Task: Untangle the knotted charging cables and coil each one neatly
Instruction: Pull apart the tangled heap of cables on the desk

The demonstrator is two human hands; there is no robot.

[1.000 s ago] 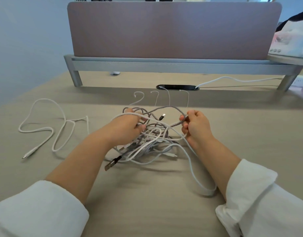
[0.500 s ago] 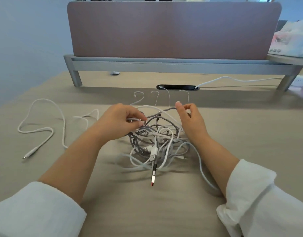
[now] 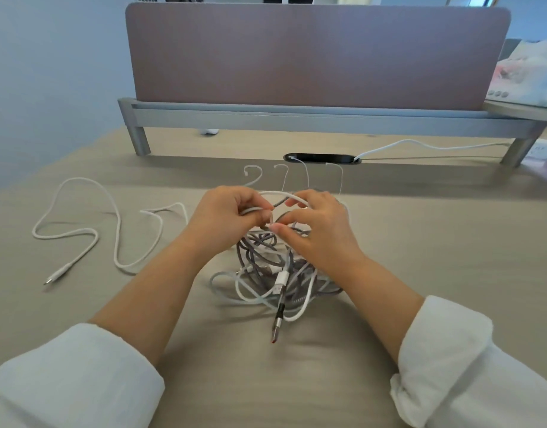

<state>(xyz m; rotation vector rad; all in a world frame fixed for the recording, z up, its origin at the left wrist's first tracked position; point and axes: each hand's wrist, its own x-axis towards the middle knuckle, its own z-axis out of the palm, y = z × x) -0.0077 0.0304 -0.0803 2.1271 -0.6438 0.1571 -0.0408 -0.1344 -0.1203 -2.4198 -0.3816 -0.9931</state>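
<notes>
A knotted bundle of white and grey braided charging cables (image 3: 272, 270) lies on the desk in front of me. A grey USB plug (image 3: 276, 327) sticks out of the bundle toward me. My left hand (image 3: 225, 216) pinches a white cable loop at the top of the bundle. Close beside it, my right hand (image 3: 315, 230) pinches strands at the same spot, thumb and fingers curled. One long white cable (image 3: 96, 236) trails loose across the desk to the left, its plug (image 3: 54, 278) lying near the left edge.
The beige desk (image 3: 451, 257) ends at a grey rail and mauve partition (image 3: 315, 54). A black cable slot (image 3: 321, 158) sits behind the bundle, with a white wire (image 3: 420, 145) running right. Folded cloth (image 3: 531, 75) rests on a shelf at far right.
Both hands have come together over the top of the bundle. The bundle has turned, and the grey USB plug now points toward me.
</notes>
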